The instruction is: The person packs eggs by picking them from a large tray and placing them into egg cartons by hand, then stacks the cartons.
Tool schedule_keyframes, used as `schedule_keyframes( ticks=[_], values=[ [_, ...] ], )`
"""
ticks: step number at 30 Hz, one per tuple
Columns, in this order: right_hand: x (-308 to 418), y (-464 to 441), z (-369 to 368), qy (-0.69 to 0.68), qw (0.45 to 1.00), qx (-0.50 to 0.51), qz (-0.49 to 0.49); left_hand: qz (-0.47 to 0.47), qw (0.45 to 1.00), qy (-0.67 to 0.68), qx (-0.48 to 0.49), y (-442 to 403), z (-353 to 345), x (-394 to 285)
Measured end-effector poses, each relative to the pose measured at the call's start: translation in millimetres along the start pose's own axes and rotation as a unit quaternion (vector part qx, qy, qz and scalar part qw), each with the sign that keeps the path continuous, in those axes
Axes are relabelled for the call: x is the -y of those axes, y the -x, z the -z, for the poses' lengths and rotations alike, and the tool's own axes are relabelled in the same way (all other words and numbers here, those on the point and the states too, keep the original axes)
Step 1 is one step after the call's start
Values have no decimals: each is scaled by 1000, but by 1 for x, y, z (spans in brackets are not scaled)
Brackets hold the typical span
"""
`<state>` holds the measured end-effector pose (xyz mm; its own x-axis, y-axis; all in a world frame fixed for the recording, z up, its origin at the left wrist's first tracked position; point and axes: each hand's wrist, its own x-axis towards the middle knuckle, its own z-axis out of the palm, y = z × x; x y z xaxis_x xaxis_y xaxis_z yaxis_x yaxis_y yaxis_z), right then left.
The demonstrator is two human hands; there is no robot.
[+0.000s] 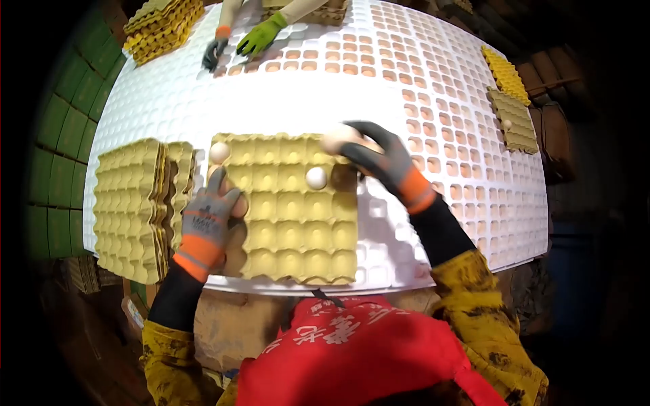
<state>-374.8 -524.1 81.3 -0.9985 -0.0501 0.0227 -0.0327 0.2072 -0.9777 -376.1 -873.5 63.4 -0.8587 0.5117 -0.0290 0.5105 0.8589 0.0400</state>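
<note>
A yellow egg tray (pixel 288 223) lies in front of me on the white table. One white egg (pixel 316 178) sits in it near the right side, and another egg (pixel 219 152) is at its upper left corner. My left hand (pixel 208 213), in a grey and orange glove, is closed on eggs at the tray's left edge, partly hiding them. My right hand (pixel 382 159) holds eggs (pixel 340 139) over the tray's upper right corner, its fingers curled round them.
Stacked egg trays (pixel 128 210) stand at the left, more (pixel 162 30) at the back left. White panels (pixel 467 135) hold many eggs in square cells. Across the table, a co-worker's gloved hands (pixel 261 37) reach in. Two trays (pixel 514 120) lie at the right edge.
</note>
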Motion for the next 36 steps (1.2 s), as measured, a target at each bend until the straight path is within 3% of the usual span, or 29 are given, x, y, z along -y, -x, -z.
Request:
schedule_keyframes(
  ticks=[1, 4, 6, 8, 9, 11, 14, 15, 16, 18, 23, 26, 27, 28, 30, 32, 34, 35, 36],
  values=[
    [4, 22, 31, -76, 989, 2, -127, 19, 998, 52, 13, 0, 19, -9],
    [-44, 63, 111, -60, 977, -107, -174, 34, 980, 176, -84, -5, 35, -10],
    [-76, 68, 150, -74, 959, -138, -235, 83, 945, 304, -86, -25, 61, -24],
    [-100, 56, 170, -37, 967, -137, -210, 40, 965, 242, -95, -55, 70, -31],
    [-102, 46, 171, -36, 973, -123, -193, 84, 945, 307, -68, -74, 73, -40],
    [-121, 13, 164, -19, 985, -111, -128, 37, 958, 283, -34, -127, 67, -44],
    [-115, -53, 142, 58, 980, -91, -166, 4, 968, 251, 9, -215, 41, -52],
    [-137, -82, 135, 169, 976, -116, -73, -13, 976, 219, 16, -247, 26, -54],
    [-130, -108, 126, 163, 977, -108, -87, -28, 982, 186, 22, -278, 7, -55],
    [-136, -155, 107, 230, 963, -133, -39, 2, 981, 190, 23, -330, -33, -61],
    [-146, -223, 71, 415, 895, -142, -85, 44, 992, 111, 33, -394, -96, -76],
    [-162, -229, 83, 293, 943, -127, -88, -9, 999, 34, 38, -385, -93, -70],
    [-194, -232, 89, 146, 975, -160, -58, -19, 998, 2, 62, -383, -85, -68],
    [-176, -227, 95, 39, 975, -144, -167, -59, 997, -35, 19, -379, -91, -58],
    [-183, -221, 106, -106, 963, -154, -197, -86, 993, -75, 11, -376, -104, -35],
    [-183, -211, 120, -223, 952, -148, -148, -99, 991, 82, -47, -372, -115, -13],
    [-182, -205, 125, -224, 945, -228, -74, -57, 970, 224, -70, -373, -103, -9],
    [-196, -209, 132, -99, 962, -254, -9, 18, 961, 266, -72, -375, -97, -10],
    [-212, -212, 139, 28, 959, -275, 56, 21, 919, 367, -142, -380, -111, 1]
  ],
)
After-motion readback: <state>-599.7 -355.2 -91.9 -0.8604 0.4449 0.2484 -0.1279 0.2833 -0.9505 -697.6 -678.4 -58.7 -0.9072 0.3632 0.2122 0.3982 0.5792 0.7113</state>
